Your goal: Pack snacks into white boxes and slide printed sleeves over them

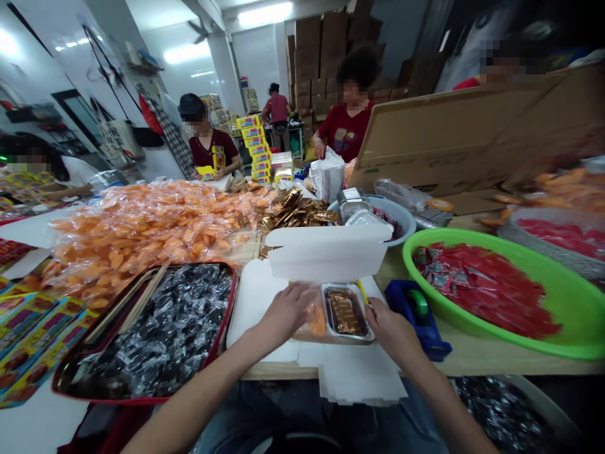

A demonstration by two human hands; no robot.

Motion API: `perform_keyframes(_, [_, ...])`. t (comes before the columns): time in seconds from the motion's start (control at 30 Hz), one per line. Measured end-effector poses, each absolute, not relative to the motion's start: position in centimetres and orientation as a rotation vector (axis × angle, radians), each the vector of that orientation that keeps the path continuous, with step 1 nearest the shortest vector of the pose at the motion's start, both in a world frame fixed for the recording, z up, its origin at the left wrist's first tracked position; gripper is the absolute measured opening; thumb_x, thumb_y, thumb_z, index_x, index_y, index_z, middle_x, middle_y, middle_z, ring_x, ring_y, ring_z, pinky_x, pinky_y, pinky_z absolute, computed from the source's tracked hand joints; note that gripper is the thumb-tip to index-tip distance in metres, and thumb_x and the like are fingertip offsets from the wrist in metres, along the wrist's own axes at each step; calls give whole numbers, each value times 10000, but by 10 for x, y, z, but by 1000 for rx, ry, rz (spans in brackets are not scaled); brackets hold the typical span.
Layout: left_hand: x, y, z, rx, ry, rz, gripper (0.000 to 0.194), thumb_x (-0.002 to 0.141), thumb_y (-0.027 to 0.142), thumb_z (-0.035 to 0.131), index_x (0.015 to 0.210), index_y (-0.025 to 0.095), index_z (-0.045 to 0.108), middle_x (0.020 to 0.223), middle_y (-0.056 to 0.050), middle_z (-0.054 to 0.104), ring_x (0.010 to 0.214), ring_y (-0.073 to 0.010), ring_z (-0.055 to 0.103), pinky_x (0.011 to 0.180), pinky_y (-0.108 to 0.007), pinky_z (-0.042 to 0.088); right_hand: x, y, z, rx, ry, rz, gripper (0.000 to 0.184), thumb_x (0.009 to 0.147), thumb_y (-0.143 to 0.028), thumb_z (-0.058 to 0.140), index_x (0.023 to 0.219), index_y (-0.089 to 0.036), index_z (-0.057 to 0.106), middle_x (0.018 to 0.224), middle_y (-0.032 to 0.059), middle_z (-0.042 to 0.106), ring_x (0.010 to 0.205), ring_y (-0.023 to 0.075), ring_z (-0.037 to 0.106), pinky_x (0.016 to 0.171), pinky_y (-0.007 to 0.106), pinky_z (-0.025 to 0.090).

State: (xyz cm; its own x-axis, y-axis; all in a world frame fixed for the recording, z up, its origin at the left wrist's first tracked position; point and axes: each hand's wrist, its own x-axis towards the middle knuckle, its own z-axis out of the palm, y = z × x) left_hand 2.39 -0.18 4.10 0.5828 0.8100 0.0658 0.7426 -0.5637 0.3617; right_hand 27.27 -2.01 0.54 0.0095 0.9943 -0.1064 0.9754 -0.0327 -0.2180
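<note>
A clear plastic tray [347, 313] with a gold-brown packet in one compartment and an orange snack packet [317, 321] beside it sits on a white board [258, 296] in front of me. My left hand [283, 312] lies over the tray's left side, fingers curled on the orange packet. My right hand [390, 325] grips the tray's right edge. Just behind the tray stands a white plastic box [331, 252].
Red-rimmed tray of black-wrapped sweets [161, 334] at left, heap of orange packets [142, 233] behind it, gold packets [297, 211] beyond. Green basin of red packets [496, 290] at right, blue tape dispenser [418, 315] beside it. Cardboard box [472, 139] and several seated people farther back.
</note>
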Motion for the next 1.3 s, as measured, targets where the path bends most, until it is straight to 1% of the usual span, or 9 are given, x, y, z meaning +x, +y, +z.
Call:
perform_keyframes(0.13, [15,-8,26,2478,1211,207,538,815,111,541,1309,294,434,1452,-71,356,1383,-297,186,1071,-580,192,278,-21,-1,-2121,-2036,509,350,937,-334,287,1100,-167,548,840,118,696,767,260,658,595,293,381])
perform_keyframes(0.23, [-3,-11,18,2323,1220,657,659,772,218,641,1356,294,346,1454,-108,329,1354,-277,268,1073,-513,258,291,-16,-6,-2003,-1769,529,480,911,-491,280,1171,-165,519,929,121,671,819,261,635,668,325,429])
perform_keyframes(0.37, [-25,8,20,1827,1566,1464,574,763,333,657,1277,255,415,1357,-121,391,1261,-254,399,996,-427,384,310,11,5,-1762,-1384,319,691,800,-605,432,1292,-121,411,1068,148,583,840,243,576,721,350,454])
perform_keyframes(0.47, [-24,37,27,1573,1597,1618,674,715,365,702,1302,234,396,1393,-126,347,1289,-262,361,1025,-411,347,316,38,24,-1650,-1326,394,816,712,-593,560,1339,-121,336,1061,136,579,735,199,561,649,322,459])
perform_keyframes(0.6, [-5,62,34,1412,1325,1529,536,708,377,702,1174,176,530,1228,-114,542,1155,-252,499,971,-382,398,315,59,43,-1698,-1512,450,484,704,-580,528,938,-160,586,658,28,593,576,179,518,555,290,388])
perform_keyframes(0.67, [7,60,33,1308,1180,1484,442,732,397,672,1094,162,576,1081,-89,625,1011,-229,581,894,-366,450,311,58,48,-1741,-1614,354,383,731,-565,475,735,-192,565,606,24,573,567,184,511,544,290,360])
perform_keyframes(0.77, [19,45,26,1201,1058,1459,409,765,413,633,1101,187,575,1033,-56,649,963,-201,597,876,-343,458,302,47,48,-1693,-1731,299,319,792,-476,398,822,-203,561,671,36,606,617,203,556,579,295,383])
perform_keyframes(0.87, [26,28,15,1161,1004,1425,449,794,411,604,1203,244,522,1176,-43,604,1107,-195,541,967,-332,401,290,33,45,-1661,-1821,344,303,835,-407,330,884,-193,538,612,36,593,569,208,572,576,301,408])
perform_keyframes(1.3, [19,6,-10,1419,999,1187,532,859,478,466,1319,213,423,1395,-67,434,1333,-228,324,1086,-381,296,287,7,27,-1623,-1792,364,272,869,-449,282,752,-242,415,581,35,569,557,216,589,560,308,423])
